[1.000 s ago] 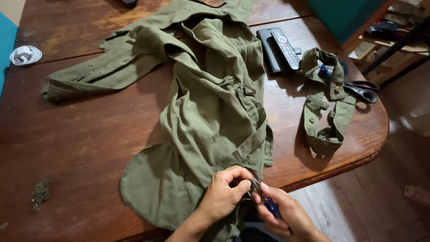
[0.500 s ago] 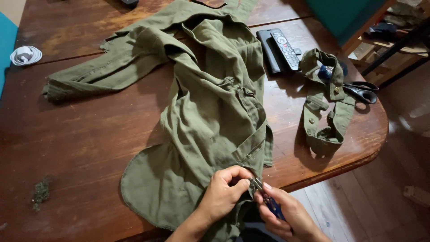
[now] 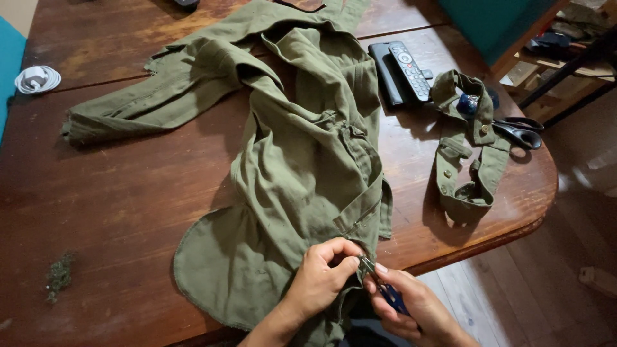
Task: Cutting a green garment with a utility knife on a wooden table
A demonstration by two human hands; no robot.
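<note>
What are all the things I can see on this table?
shirt: one, olive green, spread across the table's middle
cloth strip: one, olive green, right side
scissors: one, black handles, far right edge
remote controls: two, black, top right
cable: one, white, coiled, left edge
thread scraps: small greenish pile, lower left
table: one, dark brown wood
left hand: pinches the shirt's edge
right hand: holds a small blue-handled tool

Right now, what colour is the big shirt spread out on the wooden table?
Olive green, plain with no pattern: the olive-green cloth shirt shows best in the head view.
</note>
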